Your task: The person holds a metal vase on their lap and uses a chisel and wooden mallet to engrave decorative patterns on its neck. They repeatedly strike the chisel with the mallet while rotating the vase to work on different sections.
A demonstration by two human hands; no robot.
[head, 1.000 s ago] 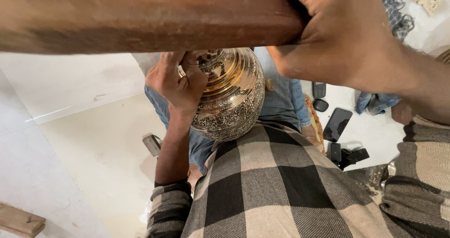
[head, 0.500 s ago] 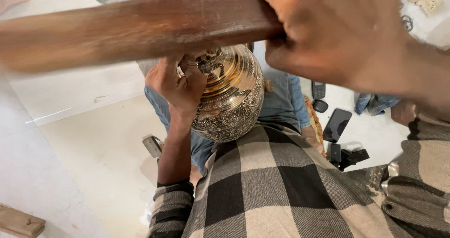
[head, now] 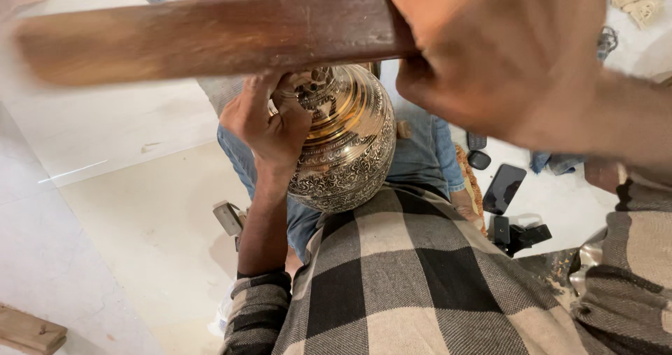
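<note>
Right hand (head: 504,54) grips wooden bat (head: 210,33) lying crosswise just above engraved brass pot (head: 346,142); left hand (head: 269,121) clasps pot's neck.

left hand (head: 269,128) grips brass vase (head: 343,142) | right hand (head: 504,54) holds wooden bat (head: 210,33), apparently blurred

The right hand (head: 504,54) is raised close to the head camera, blurred and filling the upper right of the view, its fingers curled shut in a fist-like grip, forearm running off toward the right edge in a checked sleeve. Lower down, the left hand (head: 269,121) is closed, fingers bent and knuckles up, the bare forearm rising straight from a dark-cuffed checked sleeve at the elbow.
</note>
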